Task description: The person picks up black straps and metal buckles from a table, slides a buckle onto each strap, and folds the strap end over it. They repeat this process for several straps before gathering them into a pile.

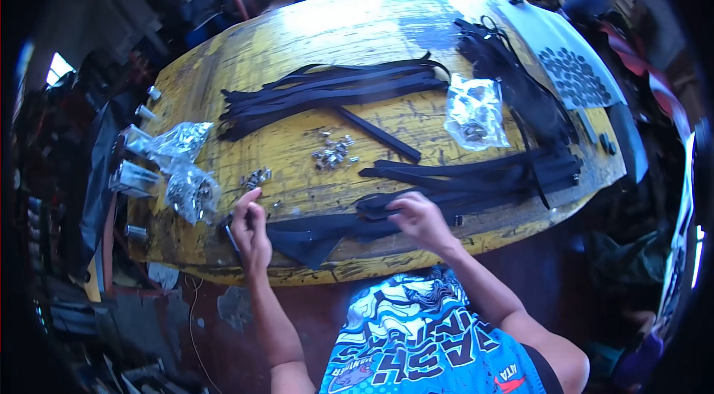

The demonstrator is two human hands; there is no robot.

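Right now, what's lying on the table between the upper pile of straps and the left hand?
In the head view, small metal fittings lie scattered on the yellow table between the upper straps and the left hand.

My left hand [251, 234] and right hand [420, 219] rest on black straps [416, 204] at the near edge of a yellow table [349, 29], its paint worn through in dark scratches and grey patches. More black straps [335, 89] lie in a bundle farther off. Silver metal pieces [332, 152] glint at the middle. Clear, shiny plastic bags [178, 163] lie at left and another clear bag [476, 111] at right. A grey sheet with black dots [569, 70] lies far right. My shirt [424, 342] is bright blue, patterned black and white.
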